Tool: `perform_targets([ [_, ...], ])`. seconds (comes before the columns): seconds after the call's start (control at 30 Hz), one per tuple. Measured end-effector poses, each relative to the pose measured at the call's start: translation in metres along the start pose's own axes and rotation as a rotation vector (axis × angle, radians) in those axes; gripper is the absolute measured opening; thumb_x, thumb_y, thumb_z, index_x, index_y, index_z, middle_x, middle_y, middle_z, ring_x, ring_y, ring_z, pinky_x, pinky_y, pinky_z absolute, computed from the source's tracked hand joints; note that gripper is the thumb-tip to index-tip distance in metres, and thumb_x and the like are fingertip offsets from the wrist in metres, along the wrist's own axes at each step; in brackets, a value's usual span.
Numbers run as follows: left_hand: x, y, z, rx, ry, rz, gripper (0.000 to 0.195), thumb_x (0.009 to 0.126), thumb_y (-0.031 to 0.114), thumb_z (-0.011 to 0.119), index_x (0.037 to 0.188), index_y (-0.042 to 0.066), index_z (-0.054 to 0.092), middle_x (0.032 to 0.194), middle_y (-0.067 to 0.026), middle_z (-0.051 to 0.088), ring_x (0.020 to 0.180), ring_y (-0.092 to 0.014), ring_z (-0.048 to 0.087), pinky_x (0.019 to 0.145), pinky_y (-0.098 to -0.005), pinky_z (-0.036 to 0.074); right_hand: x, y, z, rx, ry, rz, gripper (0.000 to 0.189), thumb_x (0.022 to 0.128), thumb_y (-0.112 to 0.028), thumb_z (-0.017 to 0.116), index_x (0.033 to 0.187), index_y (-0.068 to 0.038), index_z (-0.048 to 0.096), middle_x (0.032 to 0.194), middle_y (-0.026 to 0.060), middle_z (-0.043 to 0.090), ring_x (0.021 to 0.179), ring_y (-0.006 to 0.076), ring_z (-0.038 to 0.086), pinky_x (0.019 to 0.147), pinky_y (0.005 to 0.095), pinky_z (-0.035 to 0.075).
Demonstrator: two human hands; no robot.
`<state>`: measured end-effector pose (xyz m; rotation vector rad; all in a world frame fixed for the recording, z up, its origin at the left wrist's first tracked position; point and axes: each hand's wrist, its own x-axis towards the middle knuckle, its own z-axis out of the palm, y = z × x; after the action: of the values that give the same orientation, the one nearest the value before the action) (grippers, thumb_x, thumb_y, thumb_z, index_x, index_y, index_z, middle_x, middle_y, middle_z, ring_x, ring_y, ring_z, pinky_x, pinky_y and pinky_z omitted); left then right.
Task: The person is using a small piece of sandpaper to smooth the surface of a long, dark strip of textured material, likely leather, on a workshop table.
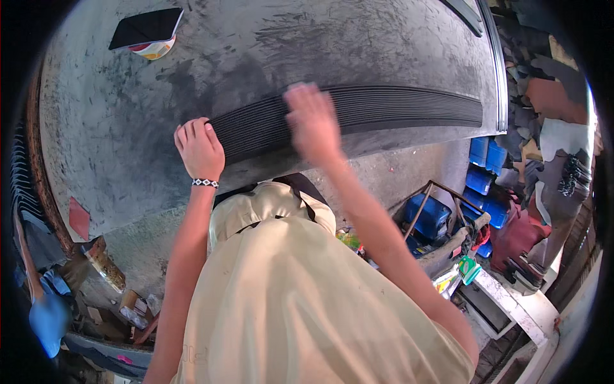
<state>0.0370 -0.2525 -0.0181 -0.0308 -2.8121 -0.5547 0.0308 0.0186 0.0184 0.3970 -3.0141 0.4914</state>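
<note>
A long stack of thin black strips (383, 105) lies along the near side of a grey, scuffed worktable. My left hand (200, 149) is at the left end of the stack, its fingers curled over that end. Over the strips, left of their middle, is my right hand (314, 122), blurred, with its fingers stretched out flat; whether it touches them cannot be told. The right end of the stack lies near the table's right side, touched by neither hand.
At the table's upper left a dark-screened phone (146, 28) rests on a small tub (153, 50). A reddish piece (79, 219) lies at the left corner. Metal edging (499, 72) runs along the right side. Blue containers (427, 216) and leather-like scraps (518, 235) are beyond, lower right.
</note>
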Motion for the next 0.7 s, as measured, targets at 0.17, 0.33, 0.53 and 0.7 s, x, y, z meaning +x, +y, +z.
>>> perform_targets([
  [0.17, 0.008, 0.005, 0.001, 0.016, 0.003, 0.019, 0.023, 0.105, 0.021, 0.050, 0.112, 0.006, 0.066, 0.112, -0.0121, 0.067, 0.114, -0.035, 0.059, 0.115, -0.0522, 0.039, -0.037, 0.287, -0.046, -0.493, 0.329, 0.506, 0.037, 0.108, -0.022, 0.049, 0.139, -0.006, 0.062, 0.147, 0.0126, 0.062, 0.141, 0.0355, 0.052, 0.115, 0.0570, 0.041],
  [0.33, 0.002, -0.004, 0.002, 0.053, 0.011, 0.004, 0.023, 0.106, 0.021, 0.049, 0.112, 0.006, 0.066, 0.112, -0.0120, 0.067, 0.116, -0.036, 0.057, 0.112, -0.0522, 0.040, 0.012, 0.094, 0.003, -0.266, 0.302, 0.177, 0.033, 0.096, -0.018, 0.061, 0.127, -0.006, 0.065, 0.140, 0.0148, 0.062, 0.132, 0.0379, 0.055, 0.109, 0.0590, 0.040],
  [0.53, -0.003, -0.011, 0.004, 0.058, 0.000, -0.002, 0.024, 0.106, 0.022, 0.049, 0.112, 0.007, 0.066, 0.113, -0.0123, 0.067, 0.116, -0.038, 0.057, 0.109, -0.0518, 0.041, 0.002, -0.018, 0.015, 0.097, 0.106, -0.163, 0.044, 0.098, -0.024, 0.064, 0.137, -0.006, 0.062, 0.146, 0.0145, 0.060, 0.143, 0.0362, 0.049, 0.121, 0.0552, 0.033],
  [0.7, 0.005, -0.001, 0.000, 0.074, 0.008, 0.021, 0.026, 0.108, 0.023, 0.048, 0.113, 0.006, 0.067, 0.112, -0.0122, 0.067, 0.115, -0.037, 0.058, 0.106, -0.0500, 0.041, -0.026, 0.221, -0.040, -0.329, 0.327, 0.307, 0.033, 0.106, -0.020, 0.055, 0.134, -0.007, 0.067, 0.149, 0.0160, 0.061, 0.142, 0.0379, 0.052, 0.117, 0.0568, 0.037],
])
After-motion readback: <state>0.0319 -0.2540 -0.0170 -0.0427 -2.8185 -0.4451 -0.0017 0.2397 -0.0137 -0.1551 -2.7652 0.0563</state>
